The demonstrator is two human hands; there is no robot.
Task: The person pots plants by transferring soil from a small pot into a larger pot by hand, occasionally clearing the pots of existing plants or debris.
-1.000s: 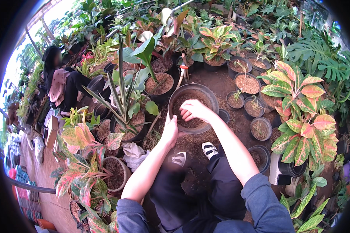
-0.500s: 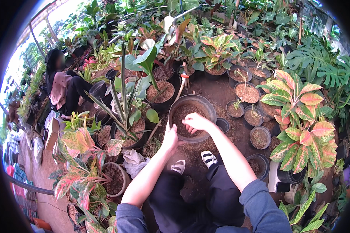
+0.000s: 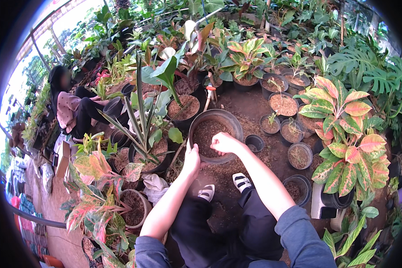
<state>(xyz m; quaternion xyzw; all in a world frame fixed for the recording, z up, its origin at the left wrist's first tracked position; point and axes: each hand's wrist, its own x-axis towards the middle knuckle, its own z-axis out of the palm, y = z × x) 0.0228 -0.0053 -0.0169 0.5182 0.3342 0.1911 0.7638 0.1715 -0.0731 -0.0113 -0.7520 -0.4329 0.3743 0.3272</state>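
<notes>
A round dark plastic pot (image 3: 219, 115) sits in front of me, part filled with brown soil mix (image 3: 204, 134). My left hand (image 3: 192, 160) grips its near left side, the thumb up along the rim and the fingers hidden behind the wall. Over the soil, inside the near right rim, is my right hand (image 3: 224, 144). Its fingers are curled together; whatever they may hold cannot be made out. Beside the pot, on the right, stands a small black pot (image 3: 254, 143).
Potted plants crowd both sides, with a pink-green leafy plant (image 3: 348, 138) at right and a spiky plant (image 3: 141, 111) at left. A red-tipped pale handle (image 3: 211, 88) stands behind the pot. Another person (image 3: 69, 107) sits far left. Brown soil ground (image 3: 268, 178) lies between.
The pot and both hands appear slightly further left in view. My right hand's fingers have drawn in more tightly. The seated person has leaned, an arm now reaching toward a dark pot.
</notes>
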